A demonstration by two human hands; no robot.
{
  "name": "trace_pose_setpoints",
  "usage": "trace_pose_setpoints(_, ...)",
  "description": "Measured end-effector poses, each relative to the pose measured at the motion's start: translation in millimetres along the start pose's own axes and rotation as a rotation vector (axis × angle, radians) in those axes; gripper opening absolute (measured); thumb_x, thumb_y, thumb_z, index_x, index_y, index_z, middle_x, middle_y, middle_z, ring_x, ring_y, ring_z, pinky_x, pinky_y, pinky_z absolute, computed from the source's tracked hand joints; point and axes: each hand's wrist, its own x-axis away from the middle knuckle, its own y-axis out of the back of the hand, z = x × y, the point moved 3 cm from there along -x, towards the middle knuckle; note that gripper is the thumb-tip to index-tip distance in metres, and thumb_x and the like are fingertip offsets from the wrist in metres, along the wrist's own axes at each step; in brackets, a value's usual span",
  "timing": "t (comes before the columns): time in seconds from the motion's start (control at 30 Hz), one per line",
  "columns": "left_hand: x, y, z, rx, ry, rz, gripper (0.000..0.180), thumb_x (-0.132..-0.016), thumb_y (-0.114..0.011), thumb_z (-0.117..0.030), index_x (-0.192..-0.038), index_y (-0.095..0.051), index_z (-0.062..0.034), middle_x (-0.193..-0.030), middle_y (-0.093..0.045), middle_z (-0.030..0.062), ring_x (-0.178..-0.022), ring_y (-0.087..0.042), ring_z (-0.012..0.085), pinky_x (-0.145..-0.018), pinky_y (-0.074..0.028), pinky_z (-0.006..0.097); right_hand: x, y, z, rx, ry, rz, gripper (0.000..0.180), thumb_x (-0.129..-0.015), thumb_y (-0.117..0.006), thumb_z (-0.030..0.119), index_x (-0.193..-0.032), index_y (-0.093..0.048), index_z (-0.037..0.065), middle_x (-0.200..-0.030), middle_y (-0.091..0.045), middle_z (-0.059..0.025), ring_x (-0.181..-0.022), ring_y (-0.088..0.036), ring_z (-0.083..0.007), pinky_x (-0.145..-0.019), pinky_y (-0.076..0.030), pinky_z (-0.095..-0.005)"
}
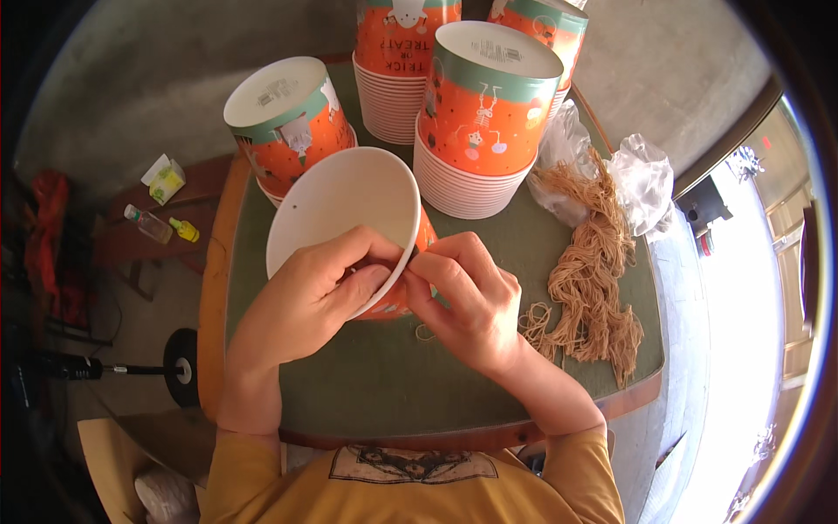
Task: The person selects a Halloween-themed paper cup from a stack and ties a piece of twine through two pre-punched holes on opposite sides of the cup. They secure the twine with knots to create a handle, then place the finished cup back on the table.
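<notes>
I hold an orange paper bucket with a white inside, tipped on its side so its open mouth faces me. My left hand grips its near rim, thumb inside the bucket. My right hand pinches the same rim from the outside, fingers meeting the left thumb. A thin tan string loop hangs just under my right hand. A heap of tan strings lies on the green table to the right of my right hand.
Several stacks of upside-down orange buckets stand behind: one at the left, one in the middle, two at the back. Clear plastic bags lie by the strings. A low side table at the left holds small bottles.
</notes>
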Motion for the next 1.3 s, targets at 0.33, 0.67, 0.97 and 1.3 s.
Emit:
trace_pose_setpoints(0.33, -3.4, -9.1, 5.9, -0.273, -0.036, -0.107, 0.003, -0.097, -0.053, -0.001, -0.095, -0.052, -0.0008, -0.080, -0.061, 0.0108, -0.069, -0.060, 0.0247, -0.064, -0.048, 0.037, 13.9, -16.2, -2.4, -0.211, -0.145, 0.110, 0.016, -0.082, -0.072, 0.001, -0.094, -0.061, 0.004, -0.087, -0.058, -0.0064, -0.063, -0.064, -0.0198, -0.052, -0.055, -0.0316)
trace_pose_setpoints(0.67, -6.4, -11.1, 16.8, -0.277, 0.039, -0.085, 0.007, -0.101, -0.048, -0.004, -0.096, -0.052, -0.0008, -0.078, -0.059, 0.0102, -0.068, -0.057, 0.0221, -0.065, -0.047, 0.035, 16.3, -20.6, -19.0, -0.939, -0.837, 0.414, 0.022, -0.104, -0.044, 0.012, -0.101, -0.058, -0.005, -0.095, -0.066, -0.0092, -0.079, -0.070, -0.0162, -0.061, -0.057, -0.0276)
trace_pose_setpoints(0.97, -8.7, -4.9, 28.6, -0.253, -0.047, -0.081, 0.008, -0.104, -0.047, -0.009, -0.100, -0.049, -0.0025, -0.079, -0.065, 0.0121, -0.069, -0.065, 0.0278, -0.065, -0.050, 0.039, 16.1, -19.0, -21.4, -0.980, -0.856, 0.432, 0.029, -0.106, -0.038, 0.021, -0.104, -0.056, -0.003, -0.091, -0.067, -0.0105, -0.079, -0.069, -0.0163, -0.058, -0.056, -0.0278)
trace_pose_setpoints(1.3, -7.9, -14.0, 21.4, -0.064, 0.087, -0.045, 0.013, -0.107, -0.043, -0.010, -0.099, -0.050, -0.0032, -0.082, -0.055, 0.0035, -0.074, -0.053, 0.0121, -0.069, -0.047, 0.028, 8.9, -10.0, -20.1, -0.555, -0.773, 0.424, 0.040, -0.095, -0.065, 0.036, -0.105, -0.050, 0.000, -0.079, -0.066, -0.0097, -0.064, -0.066, -0.0160, -0.058, -0.054, -0.0302)
